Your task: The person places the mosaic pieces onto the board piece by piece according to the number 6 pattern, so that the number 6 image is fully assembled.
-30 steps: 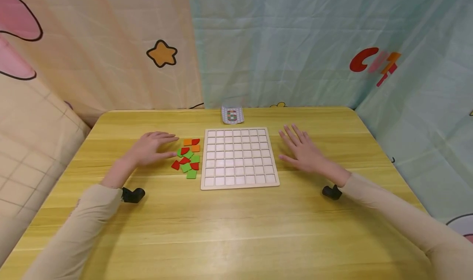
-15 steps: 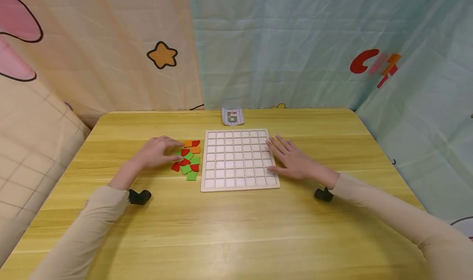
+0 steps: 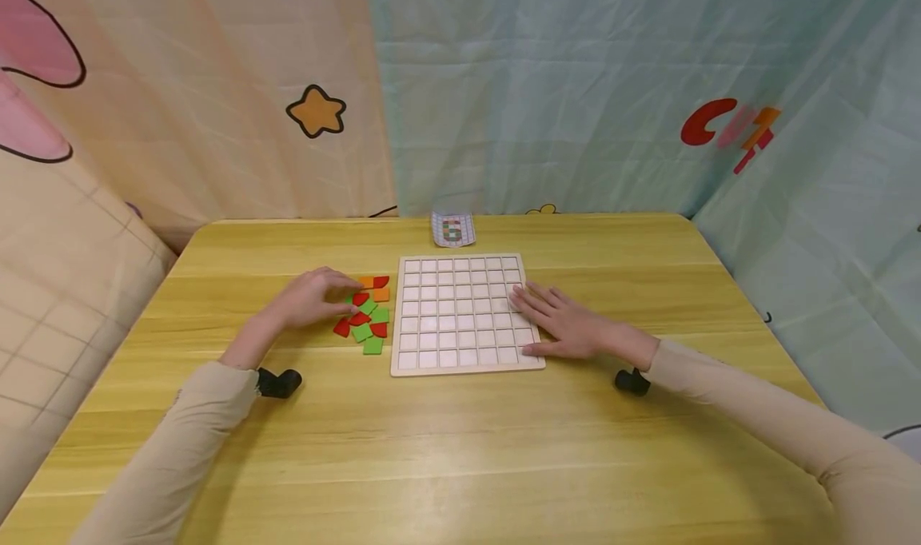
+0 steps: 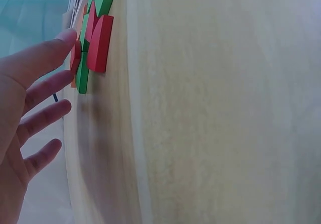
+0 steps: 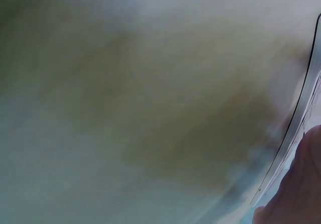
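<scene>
Behind everything we see wrinkled fabric curtains (image 3: pixel 504 113); before them stretches the tabletop (image 3: pixel 460 449), yellowish with streaky wood grain. Next comes a thin, nearly square board (image 3: pixel 460 297), pale wood divided into square cells. The right hand (image 3: pixel 572 327) lies palm down across its right edge, fingers extended and grasping nothing. To its left, the left hand (image 3: pixel 309 299) arches, thumb parted from bent fingers, released. Beyond the board we find a paper sheet (image 3: pixel 453 230) with a printed grid. Smallest are flat red, green and orange tiles (image 3: pixel 368 307), some square, some round-edged, clustered between board and left hand, several overlapping.
</scene>
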Action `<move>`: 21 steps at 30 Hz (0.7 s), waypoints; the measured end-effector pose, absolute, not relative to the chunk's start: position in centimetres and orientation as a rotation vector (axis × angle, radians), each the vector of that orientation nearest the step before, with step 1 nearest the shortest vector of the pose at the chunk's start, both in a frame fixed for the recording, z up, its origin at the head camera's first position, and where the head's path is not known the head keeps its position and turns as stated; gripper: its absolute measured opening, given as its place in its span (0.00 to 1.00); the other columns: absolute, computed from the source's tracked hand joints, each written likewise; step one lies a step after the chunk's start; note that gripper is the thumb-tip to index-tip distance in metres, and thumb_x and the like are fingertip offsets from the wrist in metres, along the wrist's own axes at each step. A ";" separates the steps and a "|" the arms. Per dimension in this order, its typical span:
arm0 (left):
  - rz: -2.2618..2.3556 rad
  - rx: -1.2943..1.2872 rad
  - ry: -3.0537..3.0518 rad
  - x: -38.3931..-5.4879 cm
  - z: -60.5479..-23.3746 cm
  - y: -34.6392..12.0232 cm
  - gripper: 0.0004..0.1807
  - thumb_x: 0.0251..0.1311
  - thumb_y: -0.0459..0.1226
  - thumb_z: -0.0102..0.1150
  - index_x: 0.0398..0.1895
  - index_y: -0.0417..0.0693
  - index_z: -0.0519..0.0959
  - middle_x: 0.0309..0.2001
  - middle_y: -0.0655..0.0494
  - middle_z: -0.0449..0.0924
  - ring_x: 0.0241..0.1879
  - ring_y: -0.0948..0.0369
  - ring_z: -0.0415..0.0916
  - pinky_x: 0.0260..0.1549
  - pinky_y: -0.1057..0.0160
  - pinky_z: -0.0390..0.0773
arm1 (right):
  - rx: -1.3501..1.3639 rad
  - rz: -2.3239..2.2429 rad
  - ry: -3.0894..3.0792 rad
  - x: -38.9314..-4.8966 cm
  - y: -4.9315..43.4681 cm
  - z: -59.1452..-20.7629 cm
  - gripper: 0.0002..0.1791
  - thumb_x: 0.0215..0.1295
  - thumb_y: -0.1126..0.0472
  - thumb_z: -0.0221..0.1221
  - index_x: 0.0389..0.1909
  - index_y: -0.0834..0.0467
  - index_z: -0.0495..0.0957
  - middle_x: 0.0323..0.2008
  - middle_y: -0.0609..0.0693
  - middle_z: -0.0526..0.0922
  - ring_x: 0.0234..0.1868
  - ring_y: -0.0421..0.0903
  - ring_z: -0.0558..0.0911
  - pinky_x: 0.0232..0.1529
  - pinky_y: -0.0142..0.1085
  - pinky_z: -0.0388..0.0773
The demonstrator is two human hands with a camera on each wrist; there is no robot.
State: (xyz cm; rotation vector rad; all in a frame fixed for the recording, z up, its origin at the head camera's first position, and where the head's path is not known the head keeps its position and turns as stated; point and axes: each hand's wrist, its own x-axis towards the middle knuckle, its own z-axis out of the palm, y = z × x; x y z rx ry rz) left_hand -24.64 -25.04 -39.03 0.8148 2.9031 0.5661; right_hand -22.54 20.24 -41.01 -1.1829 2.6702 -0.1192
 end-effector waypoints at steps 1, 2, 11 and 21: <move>0.578 0.810 2.895 -24.7 -39.1 -25.0 0.23 0.57 0.43 0.66 0.55 0.45 0.80 0.55 0.45 0.80 0.59 0.46 0.71 0.60 0.42 0.67 | -1.179 -0.120 2.665 -22.5 20.3 -41.1 0.47 0.69 0.36 0.47 0.77 0.56 0.39 0.78 0.54 0.37 0.77 0.56 0.37 0.73 0.58 0.39; 0.584 0.816 2.888 -24.7 -39.1 -25.0 0.23 0.57 0.43 0.66 0.55 0.45 0.80 0.55 0.45 0.80 0.58 0.46 0.70 0.59 0.42 0.67 | -1.177 -0.123 2.657 -22.5 20.3 -41.1 0.47 0.69 0.36 0.47 0.77 0.56 0.38 0.78 0.54 0.36 0.77 0.56 0.37 0.73 0.58 0.39; 0.601 0.828 2.865 -24.7 -39.4 -25.0 0.20 0.58 0.38 0.65 0.54 0.44 0.81 0.52 0.46 0.81 0.54 0.47 0.72 0.55 0.44 0.71 | -1.163 -0.104 2.630 -22.4 20.6 -41.3 0.45 0.70 0.36 0.45 0.77 0.55 0.38 0.78 0.52 0.37 0.78 0.53 0.38 0.73 0.57 0.39; 0.598 0.820 2.872 -24.6 -39.6 -24.9 0.21 0.58 0.38 0.65 0.54 0.42 0.80 0.53 0.44 0.81 0.53 0.47 0.73 0.54 0.45 0.72 | -1.174 -0.102 2.598 -22.3 20.8 -40.6 0.45 0.70 0.38 0.46 0.77 0.56 0.38 0.78 0.53 0.37 0.78 0.54 0.38 0.73 0.58 0.40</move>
